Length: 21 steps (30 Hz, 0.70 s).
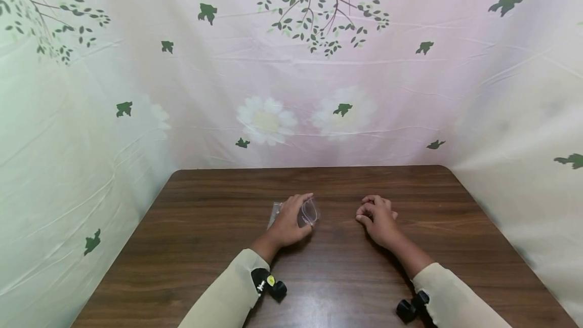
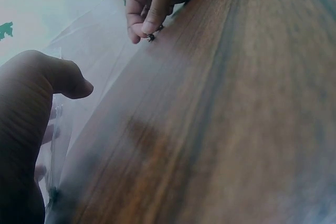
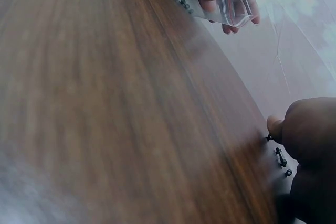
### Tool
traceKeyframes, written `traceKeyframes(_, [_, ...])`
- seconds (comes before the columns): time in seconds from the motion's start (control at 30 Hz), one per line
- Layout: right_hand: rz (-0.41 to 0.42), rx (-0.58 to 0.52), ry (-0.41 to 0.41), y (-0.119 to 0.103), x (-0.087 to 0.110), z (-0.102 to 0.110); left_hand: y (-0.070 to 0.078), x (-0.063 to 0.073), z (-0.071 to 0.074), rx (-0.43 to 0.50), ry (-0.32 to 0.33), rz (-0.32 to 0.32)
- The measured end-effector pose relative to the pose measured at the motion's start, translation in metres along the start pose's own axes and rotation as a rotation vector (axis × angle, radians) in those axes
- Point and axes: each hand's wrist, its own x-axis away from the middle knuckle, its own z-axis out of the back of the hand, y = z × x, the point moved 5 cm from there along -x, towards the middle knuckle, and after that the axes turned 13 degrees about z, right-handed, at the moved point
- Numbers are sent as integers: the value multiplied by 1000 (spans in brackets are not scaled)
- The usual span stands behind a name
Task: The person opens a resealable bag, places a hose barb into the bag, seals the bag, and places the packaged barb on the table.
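Observation:
A clear zip bag (image 1: 310, 211) lies within my left hand (image 1: 290, 222), left of the table's middle. In the right wrist view the thumb of that hand is in front of the bag (image 3: 239, 4) and fingers show behind it. The bag's mouth gapes toward the right. Several small dark pieces (image 3: 182, 1), like screws, show at its lower end. My right hand (image 1: 379, 219) pinches a tiny black screw (image 2: 151, 37) between thumb and fingertip, low over the table. Beside that hand, more small black screws (image 3: 281, 157) lie on the wood; in the head view the hand hides them.
The brown wood-grain table (image 1: 218, 277) has rounded far corners. A pale printed cloth (image 1: 205, 80) with leaves and flowers hangs behind it and along both sides. Black wrist cameras (image 1: 278, 290) sit on both cuffs.

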Motion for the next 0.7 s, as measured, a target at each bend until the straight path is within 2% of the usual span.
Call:
traceKeyframes(0.13, [9, -15, 16, -1, 0, -1, -7, -1, -4, 15, 24, -31])
traceKeyframes(0.33, [64, -52, 50, -8, -5, -7, -17, -4, -12, 39, 13, 9])
traceKeyframes(0.5, [133, -76, 107, -19, -10, -11, -5, -2, -4, 20, 4, 5])
traceKeyframes(0.6, [162, -88, 126, -25, -12, -15, 2, -1, 1, 0, -34, 36])
traceKeyframes(0.7, [195, -104, 136, -32, -15, -21, 4, 0, 3, -22, -39, 46])
